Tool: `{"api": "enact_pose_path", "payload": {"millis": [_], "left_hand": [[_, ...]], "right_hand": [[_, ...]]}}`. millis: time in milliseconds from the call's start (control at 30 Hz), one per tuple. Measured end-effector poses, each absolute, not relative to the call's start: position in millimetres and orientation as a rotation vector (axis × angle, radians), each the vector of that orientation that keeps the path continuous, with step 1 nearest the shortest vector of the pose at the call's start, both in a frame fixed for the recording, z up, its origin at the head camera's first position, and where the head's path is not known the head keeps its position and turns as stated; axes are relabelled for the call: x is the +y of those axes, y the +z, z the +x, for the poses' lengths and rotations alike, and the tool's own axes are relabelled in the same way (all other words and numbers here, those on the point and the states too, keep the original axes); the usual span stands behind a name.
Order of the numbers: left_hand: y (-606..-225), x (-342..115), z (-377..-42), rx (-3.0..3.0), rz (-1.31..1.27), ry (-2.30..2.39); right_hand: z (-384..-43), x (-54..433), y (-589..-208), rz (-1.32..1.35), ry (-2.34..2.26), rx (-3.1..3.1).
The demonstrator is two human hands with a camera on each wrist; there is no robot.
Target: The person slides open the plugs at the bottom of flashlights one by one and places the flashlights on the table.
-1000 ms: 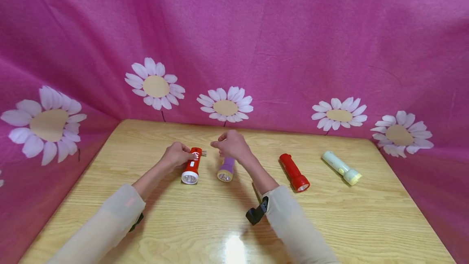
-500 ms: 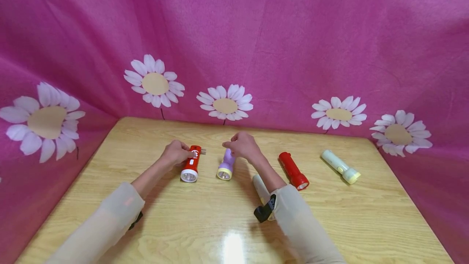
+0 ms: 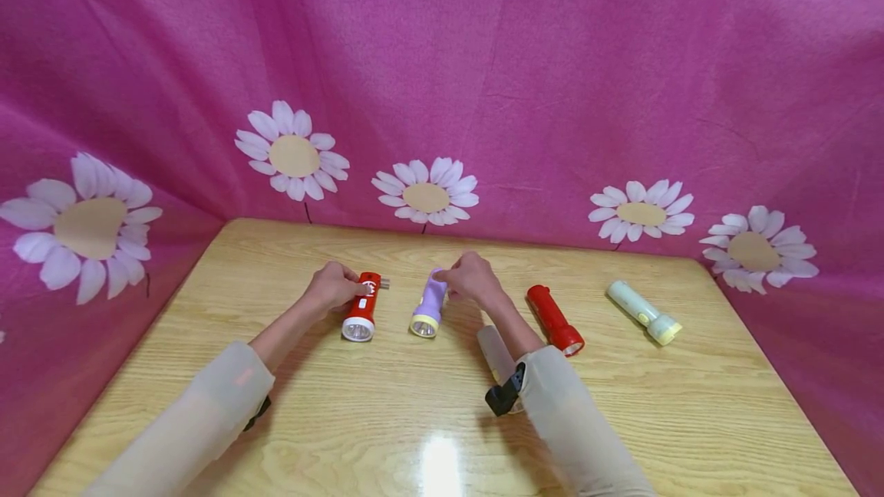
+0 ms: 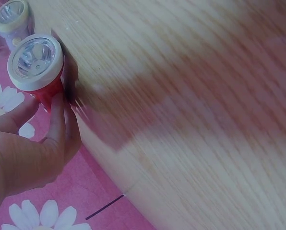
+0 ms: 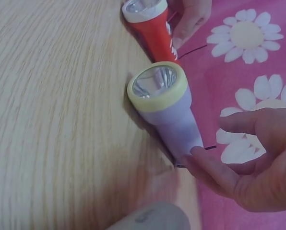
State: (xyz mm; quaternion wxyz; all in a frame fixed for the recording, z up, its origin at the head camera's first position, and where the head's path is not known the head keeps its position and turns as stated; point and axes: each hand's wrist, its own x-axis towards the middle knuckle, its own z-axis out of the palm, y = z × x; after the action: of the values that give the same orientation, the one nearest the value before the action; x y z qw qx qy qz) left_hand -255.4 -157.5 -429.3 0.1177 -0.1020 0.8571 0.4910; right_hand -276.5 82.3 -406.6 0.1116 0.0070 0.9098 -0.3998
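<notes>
On the tabletop we see the left hand gripping the red-and-white flashlight; only the head view shows its metal prongs, jutting toward three o'clock. Also at its three o'clock lies the purple flashlight. There, the right wrist view alone shows us the right hand spread, thumb clear, fingertips touching the body.
</notes>
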Motion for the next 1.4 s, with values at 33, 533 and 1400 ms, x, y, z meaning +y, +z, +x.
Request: {"api": "enact_pose_path", "payload": {"millis": [33, 533, 1400], "left_hand": [[-429.1, -157.3, -255.7, 2.510, -0.300, 1.434], [-429.1, -156.7, -254.0, 2.589, -0.257, 1.357], [-428.7, -154.8, -253.2, 2.600, -0.272, 1.344]], "right_hand": [[-276.8, 82.8, -407.3, 0.030, -1.176, 2.662], [-280.4, 82.1, -420.3, 0.112, -1.275, 2.571], [-278.5, 76.4, -424.9, 0.141, -1.277, 2.471]]}}
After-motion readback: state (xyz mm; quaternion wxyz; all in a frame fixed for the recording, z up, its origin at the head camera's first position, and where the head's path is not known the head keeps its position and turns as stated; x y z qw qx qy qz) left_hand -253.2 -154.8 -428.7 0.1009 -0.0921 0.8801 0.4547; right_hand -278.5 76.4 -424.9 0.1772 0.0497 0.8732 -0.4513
